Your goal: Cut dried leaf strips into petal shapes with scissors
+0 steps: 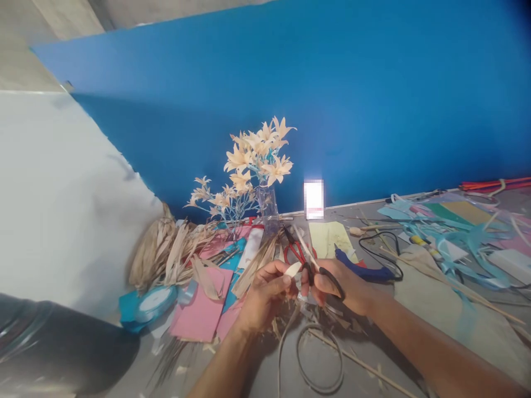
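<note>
My left hand [271, 290] is closed in a pinch on a small pale petal-shaped piece [293, 270], thumb against fingers. Close beside it, my right hand [336, 284] is closed round the black handles of a pair of scissors [307, 247], whose blades point up and away from me. A second pair of scissors with red handles [293, 253] lies just behind my hands. Cut scraps and dry fibres lie under my fingers. Beyond them, cream artificial flowers [261, 146] stand in a clear vase [267, 205], with a smaller spray of flowers [224, 200] to its left.
Dried corn husks [160, 249], pink sheets [203, 309] and a blue ribbon roll [155, 303] lie left. A glue gun [363, 270] with a black cord, yellow paper [332, 237] and tangled ribbons [473, 249] lie right. Coiled wire [319, 389] is in front; a blue wall [373, 110] stands behind.
</note>
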The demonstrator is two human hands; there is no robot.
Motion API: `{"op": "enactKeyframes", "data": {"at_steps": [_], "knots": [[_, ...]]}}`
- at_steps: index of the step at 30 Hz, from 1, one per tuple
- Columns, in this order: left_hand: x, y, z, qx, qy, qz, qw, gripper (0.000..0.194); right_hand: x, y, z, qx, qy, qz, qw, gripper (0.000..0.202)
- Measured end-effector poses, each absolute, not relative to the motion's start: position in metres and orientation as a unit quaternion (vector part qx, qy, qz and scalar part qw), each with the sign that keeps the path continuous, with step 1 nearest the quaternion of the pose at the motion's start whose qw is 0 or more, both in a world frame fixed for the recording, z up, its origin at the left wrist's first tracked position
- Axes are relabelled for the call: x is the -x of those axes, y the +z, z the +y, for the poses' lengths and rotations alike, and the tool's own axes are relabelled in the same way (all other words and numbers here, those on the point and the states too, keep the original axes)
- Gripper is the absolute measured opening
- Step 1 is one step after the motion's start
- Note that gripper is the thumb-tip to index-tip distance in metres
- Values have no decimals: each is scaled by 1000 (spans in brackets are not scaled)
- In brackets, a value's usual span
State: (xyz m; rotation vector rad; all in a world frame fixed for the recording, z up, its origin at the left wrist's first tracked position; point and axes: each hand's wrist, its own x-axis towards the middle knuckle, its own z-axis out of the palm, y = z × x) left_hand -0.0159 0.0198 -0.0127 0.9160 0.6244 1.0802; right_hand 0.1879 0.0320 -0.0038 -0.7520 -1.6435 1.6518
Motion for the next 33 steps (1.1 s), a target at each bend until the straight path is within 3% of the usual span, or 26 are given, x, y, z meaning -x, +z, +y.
{"op": "enactKeyframes", "data": {"at_steps": [4, 9, 19, 33], "knots": [[21, -12, 22, -423, 488, 289, 706, 23, -197, -1, 33, 228, 679, -659, 230, 78], [32, 2, 22, -436, 497, 314, 682, 30, -206, -4, 33, 203, 706, -661, 154, 71], [46, 23, 22, -535, 392, 375, 648, 35, -204, -13, 34, 214, 713, -657, 117, 35], [51, 38, 24, -588, 346, 389, 619, 28, -199, 2, 27, 263, 696, -663, 78, 15]]}}
